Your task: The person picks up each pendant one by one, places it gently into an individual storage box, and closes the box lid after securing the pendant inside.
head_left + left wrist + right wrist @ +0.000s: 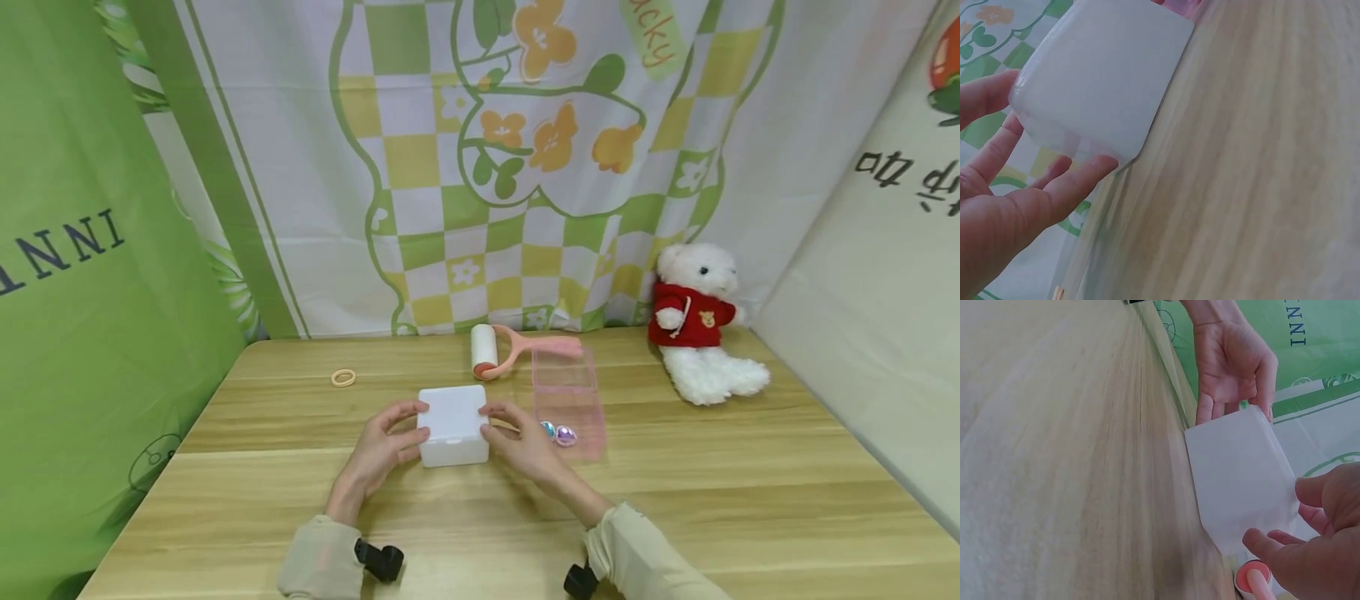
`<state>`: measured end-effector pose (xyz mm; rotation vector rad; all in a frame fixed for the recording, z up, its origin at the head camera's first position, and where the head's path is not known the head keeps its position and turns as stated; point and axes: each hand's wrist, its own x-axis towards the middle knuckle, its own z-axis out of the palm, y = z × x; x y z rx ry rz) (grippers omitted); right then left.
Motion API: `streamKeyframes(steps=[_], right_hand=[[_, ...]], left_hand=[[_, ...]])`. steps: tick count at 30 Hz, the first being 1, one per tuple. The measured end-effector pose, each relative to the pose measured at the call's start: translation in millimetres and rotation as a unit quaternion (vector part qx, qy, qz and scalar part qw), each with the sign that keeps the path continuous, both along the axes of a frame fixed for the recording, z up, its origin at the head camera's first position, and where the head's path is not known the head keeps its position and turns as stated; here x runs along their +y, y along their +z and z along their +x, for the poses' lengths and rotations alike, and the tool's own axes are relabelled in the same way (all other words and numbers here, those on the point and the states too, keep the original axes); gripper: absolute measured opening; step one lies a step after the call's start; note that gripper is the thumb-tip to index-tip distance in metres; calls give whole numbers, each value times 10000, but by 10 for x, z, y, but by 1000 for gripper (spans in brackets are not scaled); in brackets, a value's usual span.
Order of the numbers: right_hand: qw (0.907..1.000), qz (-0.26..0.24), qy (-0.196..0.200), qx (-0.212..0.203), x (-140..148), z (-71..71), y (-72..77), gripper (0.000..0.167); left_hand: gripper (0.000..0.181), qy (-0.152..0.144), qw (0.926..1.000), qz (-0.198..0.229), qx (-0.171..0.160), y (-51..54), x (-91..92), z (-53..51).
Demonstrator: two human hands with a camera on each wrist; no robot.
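Note:
A white, slightly see-through plastic box (453,425) is near the middle of the wooden table, its smooth lid facing up. My left hand (378,448) grips its left side, thumb and fingertips against the wall and top edge. From the other side my right hand (528,446) holds it likewise. In the left wrist view, fingers (1079,184) touch the wall of the box (1104,75). The right wrist view has both hands about the box (1241,475). Its contents are hidden, and whether it rests on the table I cannot tell.
A pink see-through case (588,425) lies unfolded right of the box, with a blue gem (549,429) and a purple gem (566,436). Behind are a lint roller (485,350) and a tan ring (343,378). A white teddy bear (697,321) sits back right.

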<state>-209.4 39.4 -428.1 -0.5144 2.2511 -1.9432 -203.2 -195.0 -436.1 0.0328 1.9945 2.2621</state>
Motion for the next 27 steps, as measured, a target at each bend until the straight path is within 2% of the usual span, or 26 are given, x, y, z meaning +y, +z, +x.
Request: streamKeyframes(steps=[9,11,13,16,18,20,24,27], right_hand=[[9990,59,63,434,9,22,-4,25],[9990,115,205,383,22,38,15,27],[9986,153,431,252,78,61,71,30],[9972,251,701,108,245,73,212,36],[9967,267,759,42,399,57,334,38],[9969,298,719,105,566,2,445,36],[9986,338,352,219,883,-161,617,31],[9994,287,-84,194,1087,-272,666,30]], left_hand=[[42,-66,9997,-224,-30,40,27,13],[44,-53,9983,-571,115,75,20,42],[45,66,9934,-1073,406,132,19,69],[45,470,9788,-1759,939,264,80,87],[41,716,9699,-1922,1315,371,193,73],[36,800,9657,-1813,1677,464,365,51],[30,460,9655,-1376,2164,558,791,9],[34,93,9680,-1290,2151,515,1113,-29]])
